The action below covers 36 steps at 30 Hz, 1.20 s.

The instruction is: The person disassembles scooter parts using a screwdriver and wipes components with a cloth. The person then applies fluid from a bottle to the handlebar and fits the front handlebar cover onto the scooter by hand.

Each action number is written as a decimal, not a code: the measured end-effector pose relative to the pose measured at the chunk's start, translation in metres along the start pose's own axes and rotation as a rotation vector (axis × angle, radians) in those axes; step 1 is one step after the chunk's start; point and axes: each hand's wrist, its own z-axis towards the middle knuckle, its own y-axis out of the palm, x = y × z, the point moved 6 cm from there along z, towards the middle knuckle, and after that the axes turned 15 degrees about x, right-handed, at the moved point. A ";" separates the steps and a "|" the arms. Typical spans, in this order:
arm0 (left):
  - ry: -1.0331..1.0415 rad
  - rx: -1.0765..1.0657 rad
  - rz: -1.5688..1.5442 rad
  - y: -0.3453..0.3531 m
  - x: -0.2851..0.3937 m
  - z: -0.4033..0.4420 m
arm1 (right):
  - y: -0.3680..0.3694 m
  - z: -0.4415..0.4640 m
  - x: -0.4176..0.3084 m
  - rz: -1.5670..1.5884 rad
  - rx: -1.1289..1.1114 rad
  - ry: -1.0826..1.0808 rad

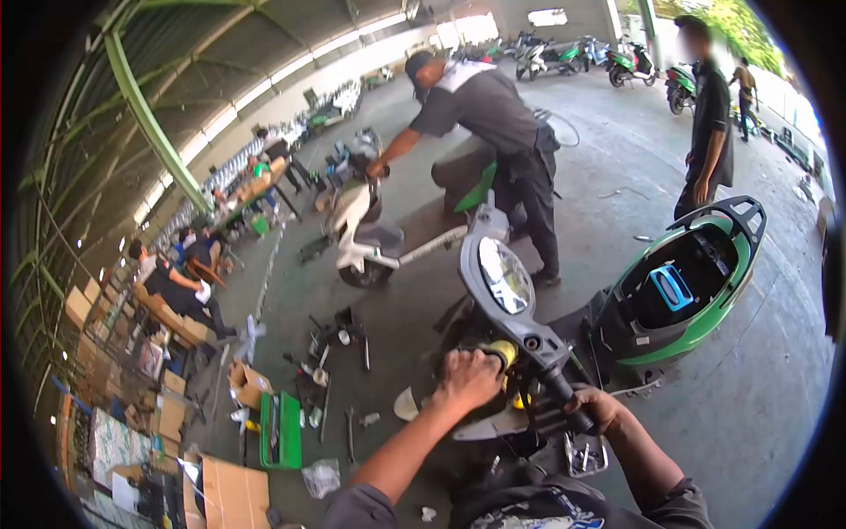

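My left hand (470,381) is closed around a yellow piece (504,354) beside the scooter's handlebar cover. What that piece belongs to is hard to make out. My right hand (596,408) has its fingers wrapped on the black handlebar grip (557,385). Between and ahead of my hands is the grey handlebar cover with a headlight (505,275), tilted to one side. Dark cables hang below it. To the right lies the scooter's green rear body (679,344), its seat compartment uncovered, with a blue object (671,287) inside.
A person (493,110) leans over a partly dismantled white scooter (354,229) ahead. Another person (709,123) stands at the right. A green toolbox (280,430), cardboard boxes (233,494), a plastic bag (322,477) and loose parts lie at the left. More scooters are parked behind.
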 end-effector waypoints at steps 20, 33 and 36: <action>-0.174 0.175 -0.294 0.069 -0.017 -0.025 | 0.063 -0.044 -0.024 -0.161 -0.293 -0.408; -0.121 0.089 -0.550 0.027 -0.009 -0.023 | 0.020 -0.014 0.003 -0.154 0.199 -0.112; 0.033 0.083 -0.298 0.016 -0.015 -0.016 | 0.019 -0.008 0.002 -0.163 0.162 -0.089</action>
